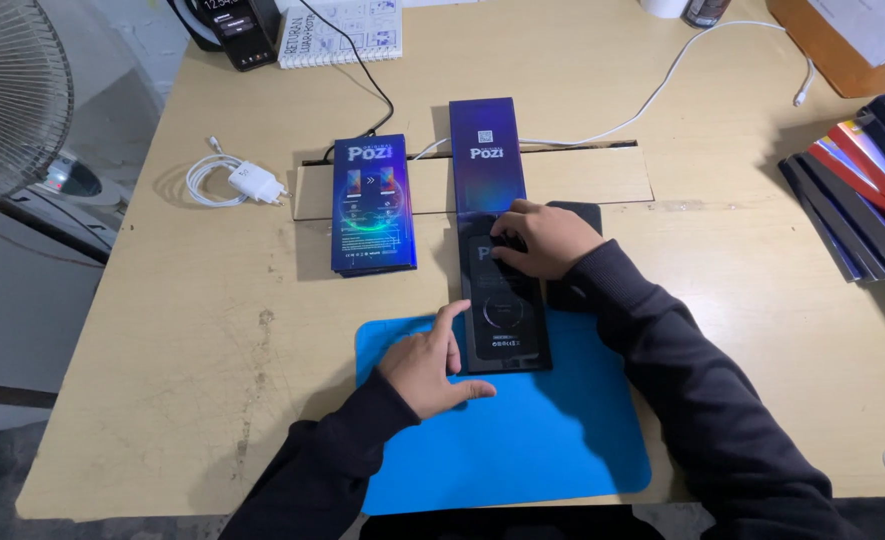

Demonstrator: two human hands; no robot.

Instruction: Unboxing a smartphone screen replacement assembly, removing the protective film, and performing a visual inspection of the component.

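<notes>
- On the blue mat and reaching past its far edge, a long dark flat package is lying with its long axis running straight away from the person, its far flap folded open onto the wooden table
- Right hand is pressing flat on the package's middle, fingers spread, gripping nothing
- Left hand is bracing the near left edge, thumb and forefinger open against it, nearer the person
- Boxed blue pack is lying just left, parallel
</notes>
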